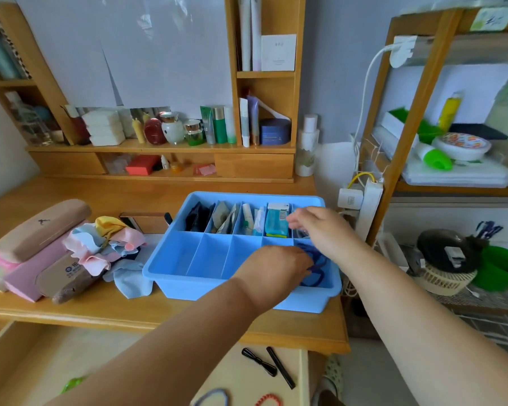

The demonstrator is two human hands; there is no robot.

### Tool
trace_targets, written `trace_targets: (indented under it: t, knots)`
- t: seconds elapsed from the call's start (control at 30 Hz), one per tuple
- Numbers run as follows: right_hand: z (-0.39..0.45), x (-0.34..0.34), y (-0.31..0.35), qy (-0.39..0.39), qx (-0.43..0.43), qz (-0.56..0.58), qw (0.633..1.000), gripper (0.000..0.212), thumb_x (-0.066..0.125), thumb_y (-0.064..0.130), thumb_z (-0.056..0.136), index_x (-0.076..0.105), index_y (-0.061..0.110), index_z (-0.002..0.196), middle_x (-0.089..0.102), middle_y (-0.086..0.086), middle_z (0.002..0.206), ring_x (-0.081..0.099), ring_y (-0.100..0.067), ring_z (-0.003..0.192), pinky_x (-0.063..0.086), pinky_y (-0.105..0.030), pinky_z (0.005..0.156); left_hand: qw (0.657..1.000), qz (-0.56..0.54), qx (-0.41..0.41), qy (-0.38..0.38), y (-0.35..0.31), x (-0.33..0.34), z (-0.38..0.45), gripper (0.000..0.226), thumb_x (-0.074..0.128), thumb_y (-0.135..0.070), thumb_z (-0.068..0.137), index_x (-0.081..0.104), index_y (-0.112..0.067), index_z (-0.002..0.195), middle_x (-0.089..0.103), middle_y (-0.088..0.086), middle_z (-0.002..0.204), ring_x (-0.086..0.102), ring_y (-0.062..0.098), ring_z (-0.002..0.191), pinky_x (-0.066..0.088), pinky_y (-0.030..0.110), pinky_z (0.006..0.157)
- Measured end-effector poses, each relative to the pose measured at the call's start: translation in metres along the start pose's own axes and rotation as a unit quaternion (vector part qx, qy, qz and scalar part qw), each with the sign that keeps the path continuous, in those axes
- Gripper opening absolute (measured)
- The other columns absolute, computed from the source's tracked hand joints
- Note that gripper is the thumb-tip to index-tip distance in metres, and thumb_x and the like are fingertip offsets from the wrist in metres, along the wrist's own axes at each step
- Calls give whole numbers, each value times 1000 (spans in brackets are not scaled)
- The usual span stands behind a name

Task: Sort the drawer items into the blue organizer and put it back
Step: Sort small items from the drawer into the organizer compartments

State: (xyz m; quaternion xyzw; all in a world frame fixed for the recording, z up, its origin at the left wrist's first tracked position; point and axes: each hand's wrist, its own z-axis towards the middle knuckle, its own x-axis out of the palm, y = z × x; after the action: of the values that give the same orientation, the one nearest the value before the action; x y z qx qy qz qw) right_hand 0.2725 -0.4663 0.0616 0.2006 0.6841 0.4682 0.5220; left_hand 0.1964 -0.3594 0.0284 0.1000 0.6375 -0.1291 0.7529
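The blue organizer (pixel 170 268) stands on the wooden desk's right part. Its back compartments hold dark cloth, sachets, tubes and a teal packet (pixel 277 221). My left hand (pixel 272 266) reaches into the front right compartment, its fingers curled onto dark blue hair bands (pixel 317 272) lying there. My right hand (pixel 317 227) hovers over the back right compartment with relaxed fingers and nothing clearly in it. Below the desk the open drawer (pixel 27 364) holds two black hair clips (pixel 260 361), a blue hair band (pixel 213 395), a red bead bracelet (pixel 269 399) and a green item (pixel 71 385).
Left of the organizer lie a heap of pastel cloths (pixel 109 244), a tan glasses case (pixel 41 230), a pink box (pixel 27 276) and a brown pouch (pixel 68 276). A shelf unit with cosmetics (pixel 173 130) lines the desk's back. A white power strip (pixel 370 206) hangs at the right.
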Motion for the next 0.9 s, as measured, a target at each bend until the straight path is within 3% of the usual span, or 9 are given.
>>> trace_targets:
  t: [0.1, 0.2, 0.27, 0.37, 0.47, 0.57, 0.7, 0.8, 0.9]
  knots:
    - [-10, -9, -24, -99, -26, 82, 991, 29, 41, 15, 97, 63, 28, 86, 68, 6, 90, 63, -12, 94, 50, -28, 84, 996, 82, 2, 42, -5, -4, 13, 20, 44, -2, 91, 57, -11, 103, 61, 7, 105, 59, 30, 91, 43, 38, 69]
    - [-26, -9, -50, -146, -82, -18, 986, 28, 47, 10, 94, 66, 29, 91, 64, 17, 89, 58, 3, 86, 44, -11, 74, 990, 132, 24, 52, -10, -7, 24, 22, 46, 0, 87, 58, -11, 102, 64, 9, 102, 62, 32, 88, 40, 37, 64]
    - [-35, -7, -63, -120, -148, -129, 973, 25, 51, 5, 91, 70, 22, 94, 62, 13, 89, 56, -2, 85, 40, -12, 71, 990, 127, 37, 47, -6, -6, 29, 17, 45, -13, 95, 61, -13, 100, 66, 8, 97, 62, 30, 88, 42, 35, 64]
    - [-41, -9, -72, -64, -229, -246, 940, 18, 54, 11, 91, 71, 13, 86, 68, 0, 89, 59, -21, 97, 36, -25, 88, 996, -25, 38, 75, 3, 0, 25, 35, 37, -23, 102, 65, -2, 97, 64, 17, 96, 55, 29, 97, 42, 38, 82]
    - [-41, -14, -72, -27, -230, -277, 933, 21, 52, 23, 94, 72, 20, 98, 69, 7, 105, 49, -13, 122, 18, -29, 109, 985, -159, 9, 59, 2, 7, 12, 36, 36, -21, 101, 62, 4, 99, 61, 19, 102, 50, 28, 102, 37, 39, 96]
    - [-38, -17, -73, 24, -212, -338, 917, 30, 42, 27, 96, 71, 25, 102, 64, 14, 117, 34, -8, 135, 7, -36, 115, 969, -240, -50, 37, 0, 9, 0, 24, 46, -23, 98, 51, -12, 118, 54, 6, 119, 53, 21, 103, 42, 38, 94]
    - [-32, -15, -73, 55, -212, -395, 892, 38, 33, 30, 98, 70, 25, 105, 61, 16, 121, 25, -4, 138, -3, -37, 117, 978, -176, -106, 20, 0, 9, -18, 45, 43, -37, 98, 35, -18, 137, 44, 2, 139, 57, 25, 112, 47, 39, 89]
    - [-28, -16, -68, 90, -220, -371, 898, 29, 41, 22, 92, 70, 22, 96, 62, 10, 111, 39, -9, 128, 16, -41, 117, 989, -130, -70, 20, -5, 11, -26, 46, 39, -40, 99, 41, -15, 138, 45, 1, 137, 52, 24, 116, 42, 36, 96]
    - [-28, -20, -64, 38, -213, -240, 946, 19, 58, 9, 78, 54, 23, 88, 49, 6, 104, 55, -19, 97, 47, -38, 82, 996, -84, 1, 3, -8, 8, -21, 50, 39, -43, 99, 46, -13, 138, 51, 3, 137, 40, 19, 128, 24, 31, 112]
